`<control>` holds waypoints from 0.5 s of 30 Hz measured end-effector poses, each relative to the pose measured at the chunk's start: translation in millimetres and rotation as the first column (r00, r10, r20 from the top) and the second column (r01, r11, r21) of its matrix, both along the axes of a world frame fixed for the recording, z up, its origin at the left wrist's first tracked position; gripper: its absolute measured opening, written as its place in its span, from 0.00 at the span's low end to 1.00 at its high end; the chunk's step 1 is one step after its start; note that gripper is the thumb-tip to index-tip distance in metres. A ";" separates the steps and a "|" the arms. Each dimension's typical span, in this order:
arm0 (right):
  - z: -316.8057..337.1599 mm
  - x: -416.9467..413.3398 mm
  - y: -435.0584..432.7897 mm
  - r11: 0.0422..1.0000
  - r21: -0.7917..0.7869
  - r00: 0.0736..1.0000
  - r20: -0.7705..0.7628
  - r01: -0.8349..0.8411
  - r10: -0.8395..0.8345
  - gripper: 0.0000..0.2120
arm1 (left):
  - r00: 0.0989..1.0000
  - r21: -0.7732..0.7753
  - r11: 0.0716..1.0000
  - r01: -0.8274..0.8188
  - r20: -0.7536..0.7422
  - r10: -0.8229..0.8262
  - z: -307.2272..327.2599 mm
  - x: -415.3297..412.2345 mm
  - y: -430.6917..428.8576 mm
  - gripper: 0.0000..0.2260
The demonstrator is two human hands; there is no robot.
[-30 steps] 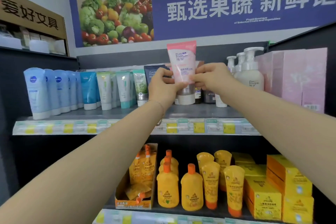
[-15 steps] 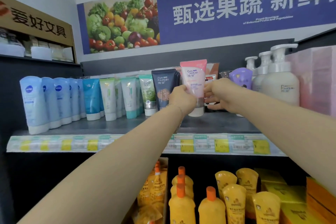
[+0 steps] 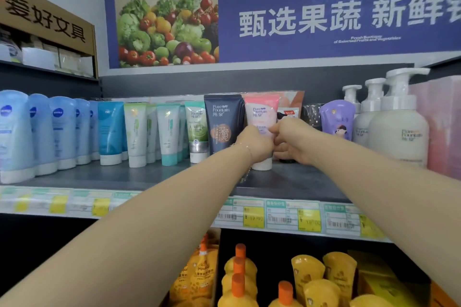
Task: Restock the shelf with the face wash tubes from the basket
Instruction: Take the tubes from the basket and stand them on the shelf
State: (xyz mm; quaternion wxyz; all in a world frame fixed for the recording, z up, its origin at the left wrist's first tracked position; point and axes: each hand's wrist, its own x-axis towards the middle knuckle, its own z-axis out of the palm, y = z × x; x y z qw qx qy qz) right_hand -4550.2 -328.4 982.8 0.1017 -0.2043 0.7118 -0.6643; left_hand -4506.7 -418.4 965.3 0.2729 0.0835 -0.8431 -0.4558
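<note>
Pink tube (image 3: pixel 260 110) on shelf (image 3: pixel 149 177); L hand (image 3: pixel 254 144), R hand (image 3: pixel 291 142) curled round it.

Bright, even light is falling from above, washing out the pale pink boxes (image 3: pixel 444 127) at right. Orange-capped yellow bottles (image 3: pixel 238 283) below are sitting in shade. The grey metal shelf (image 3: pixel 124 177) is bowing at the edges; its yellow-green price labels (image 3: pixel 58 203) are blurring leftward.
</note>
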 end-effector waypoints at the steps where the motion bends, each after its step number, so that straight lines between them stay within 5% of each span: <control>1: -0.9 -1.9 -0.6 1.000 -0.009 1.000 0.013 -0.006 0.006 0.08 | 1.000 -0.002 1.000 0.001 0.003 -0.001 -0.5 -1.1 0.7 0.18; 3: -3.2 -5.3 -1.5 1.000 -0.012 0.999 0.033 -0.023 0.024 0.08 | 1.000 -0.007 1.000 0.001 -0.003 -0.001 -2.2 -6.2 -1.5 0.28; 11: -3.6 -14.0 -3.3 0.999 0.045 1.000 0.000 -0.019 0.019 0.12 | 0.998 -0.064 0.998 -0.023 0.053 0.026 -10.1 -33.4 -17.4 0.36; 15: -0.1 -10.3 1.8 0.948 0.260 0.944 -0.317 0.182 -0.094 0.09 | 0.989 -0.130 0.988 -0.080 0.113 0.095 -4.8 -11.3 -3.0 0.38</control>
